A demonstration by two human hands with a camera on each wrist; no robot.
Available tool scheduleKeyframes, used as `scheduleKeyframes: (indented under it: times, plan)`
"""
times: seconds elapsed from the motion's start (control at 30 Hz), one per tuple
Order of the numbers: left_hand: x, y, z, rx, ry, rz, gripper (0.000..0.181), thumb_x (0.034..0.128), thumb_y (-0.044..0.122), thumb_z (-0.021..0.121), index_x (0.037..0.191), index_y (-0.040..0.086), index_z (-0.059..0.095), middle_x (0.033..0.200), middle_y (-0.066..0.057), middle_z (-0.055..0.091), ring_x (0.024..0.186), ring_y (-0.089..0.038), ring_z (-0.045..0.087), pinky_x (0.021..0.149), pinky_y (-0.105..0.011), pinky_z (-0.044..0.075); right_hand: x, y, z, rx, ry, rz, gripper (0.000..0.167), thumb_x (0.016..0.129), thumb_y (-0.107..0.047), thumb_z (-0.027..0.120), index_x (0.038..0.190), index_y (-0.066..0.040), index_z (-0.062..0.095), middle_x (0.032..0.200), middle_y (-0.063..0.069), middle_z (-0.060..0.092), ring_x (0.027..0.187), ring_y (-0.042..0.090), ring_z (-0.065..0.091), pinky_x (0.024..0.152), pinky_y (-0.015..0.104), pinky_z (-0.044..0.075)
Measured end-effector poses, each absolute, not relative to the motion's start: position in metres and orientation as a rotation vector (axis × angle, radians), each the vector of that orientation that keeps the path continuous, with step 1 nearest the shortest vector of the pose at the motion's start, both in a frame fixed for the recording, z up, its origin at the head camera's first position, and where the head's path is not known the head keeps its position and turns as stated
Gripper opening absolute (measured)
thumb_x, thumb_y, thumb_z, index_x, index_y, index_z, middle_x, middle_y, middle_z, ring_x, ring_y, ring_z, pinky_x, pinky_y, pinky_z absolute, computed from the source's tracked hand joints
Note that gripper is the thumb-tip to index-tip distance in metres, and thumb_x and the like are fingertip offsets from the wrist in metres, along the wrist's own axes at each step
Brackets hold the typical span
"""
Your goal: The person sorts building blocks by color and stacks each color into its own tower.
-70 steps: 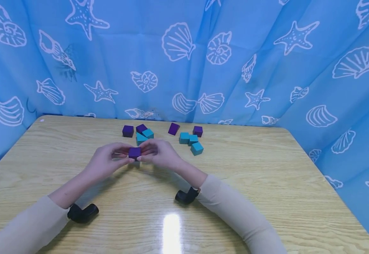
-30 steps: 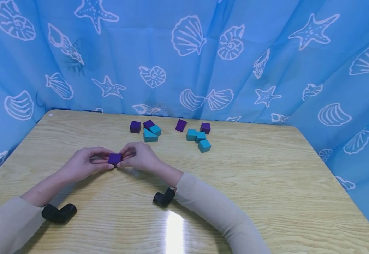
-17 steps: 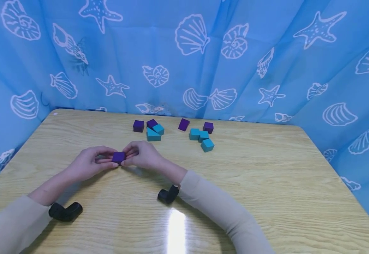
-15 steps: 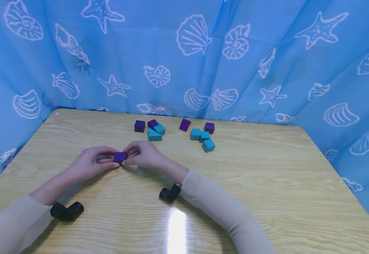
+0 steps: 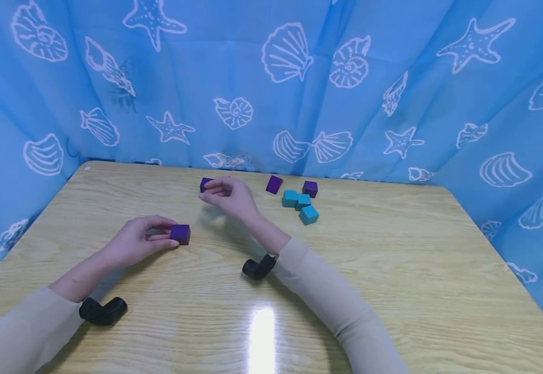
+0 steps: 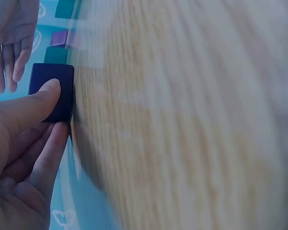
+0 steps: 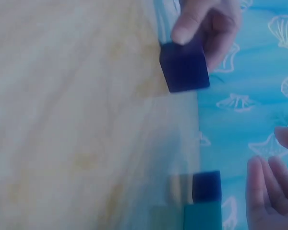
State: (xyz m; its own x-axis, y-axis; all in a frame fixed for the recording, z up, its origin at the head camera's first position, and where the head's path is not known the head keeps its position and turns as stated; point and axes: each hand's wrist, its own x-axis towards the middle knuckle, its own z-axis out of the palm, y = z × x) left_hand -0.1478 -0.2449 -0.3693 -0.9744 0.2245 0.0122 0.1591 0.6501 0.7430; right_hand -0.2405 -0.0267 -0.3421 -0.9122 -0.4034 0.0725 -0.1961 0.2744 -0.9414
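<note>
My left hand [image 5: 137,240] pinches a purple block [image 5: 181,234] by its left end, low over the table at centre-left. In the left wrist view the thumb lies on the block's [image 6: 41,75] face, with a finger beneath it. My right hand [image 5: 236,197] hovers farther back with nothing between its parted thumb and fingers. Behind it a purple cube [image 5: 204,184] is partly covered, and the teal blocks there are hidden in the head view. The right wrist view shows a purple cube [image 7: 207,186] and a teal block [image 7: 202,216] near that hand.
Right of my right hand stand a tilted purple block [image 5: 274,184], another purple cube [image 5: 310,189] and a group of teal cubes [image 5: 308,214]. A blue shell-print curtain [image 5: 252,62] hangs behind the wooden table [image 5: 393,270].
My right hand has let go of the purple block and moved back and right, over the left cluster. The left hand keeps hold. Earlier, both hands brought the block left and nearer.
</note>
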Motion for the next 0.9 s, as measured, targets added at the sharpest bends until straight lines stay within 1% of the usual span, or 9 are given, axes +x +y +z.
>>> scheduleKeyframes:
  times: [0.2, 0.3, 0.4, 0.57, 0.73, 0.83, 0.9]
  plan:
    - [-0.149, -0.245, -0.370, 0.329, 2.804, 1.220, 0.039, 0.0872, 0.019, 0.072, 0.118, -0.003, 0.063, 0.111, -0.020, 0.065, 0.103, -0.031, 0.063, 0.084, -0.034, 0.058, -0.256, -0.024, -0.343, -0.487, 2.470, -1.672, 0.031, 0.086, -0.025, 0.073, 0.112, -0.008, 0.069, 0.105, 0.005, 0.070, 0.096, 0.016, 0.064, 0.079, 0.022, 0.054]
    - [-0.149, -0.245, -0.371, 0.326, 2.807, 1.212, 0.039, 0.0871, 0.019, 0.072, 0.118, -0.003, 0.063, 0.111, -0.019, 0.065, 0.102, -0.031, 0.063, 0.084, -0.035, 0.057, -0.266, -0.024, -0.347, -0.532, 2.512, -1.655, 0.033, 0.087, -0.024, 0.072, 0.115, -0.006, 0.067, 0.108, 0.008, 0.069, 0.099, 0.019, 0.063, 0.083, 0.025, 0.054]
    - [-0.148, -0.245, -0.371, 0.326, 2.807, 1.211, 0.039, 0.0871, 0.018, 0.072, 0.118, -0.004, 0.063, 0.112, -0.020, 0.065, 0.103, -0.032, 0.063, 0.085, -0.036, 0.057, -0.276, -0.025, -0.350, -0.583, 2.569, -1.584, 0.038, 0.088, -0.025, 0.071, 0.120, -0.006, 0.065, 0.115, 0.008, 0.066, 0.105, 0.020, 0.061, 0.088, 0.029, 0.054]
    - [-0.147, -0.245, -0.372, 0.340, 2.808, 1.218, 0.038, 0.0870, 0.016, 0.072, 0.117, -0.005, 0.063, 0.113, -0.022, 0.064, 0.103, -0.033, 0.063, 0.085, -0.035, 0.057, -0.287, -0.029, -0.354, -0.564, 2.634, -1.437, 0.046, 0.087, -0.029, 0.072, 0.127, -0.009, 0.061, 0.126, 0.005, 0.061, 0.118, 0.022, 0.055, 0.098, 0.034, 0.050]
    - [-0.147, -0.245, -0.371, 0.337, 2.807, 1.234, 0.038, 0.0864, 0.014, 0.072, 0.117, -0.006, 0.062, 0.113, -0.023, 0.064, 0.102, -0.034, 0.064, 0.084, -0.034, 0.057, -0.292, -0.034, -0.355, -0.575, 2.659, -1.362, 0.050, 0.087, -0.031, 0.072, 0.130, -0.008, 0.059, 0.131, 0.006, 0.059, 0.125, 0.023, 0.051, 0.103, 0.036, 0.046]
    - [-0.147, -0.245, -0.371, 0.335, 2.804, 1.239, 0.038, 0.0862, 0.014, 0.072, 0.117, -0.007, 0.062, 0.113, -0.024, 0.064, 0.103, -0.034, 0.064, 0.085, -0.033, 0.057, -0.295, -0.037, -0.354, -0.591, 2.698, -1.278, 0.051, 0.087, -0.033, 0.071, 0.131, -0.010, 0.059, 0.131, 0.005, 0.060, 0.128, 0.022, 0.048, 0.109, 0.038, 0.040]
    - [-0.147, -0.244, -0.371, 0.332, 2.799, 1.245, 0.038, 0.0864, 0.014, 0.072, 0.117, -0.006, 0.062, 0.114, -0.024, 0.063, 0.103, -0.034, 0.064, 0.085, -0.033, 0.057, -0.297, -0.038, -0.354, -0.593, 2.719, -1.218, 0.051, 0.087, -0.034, 0.070, 0.132, -0.011, 0.059, 0.130, 0.003, 0.060, 0.131, 0.022, 0.046, 0.114, 0.040, 0.033]
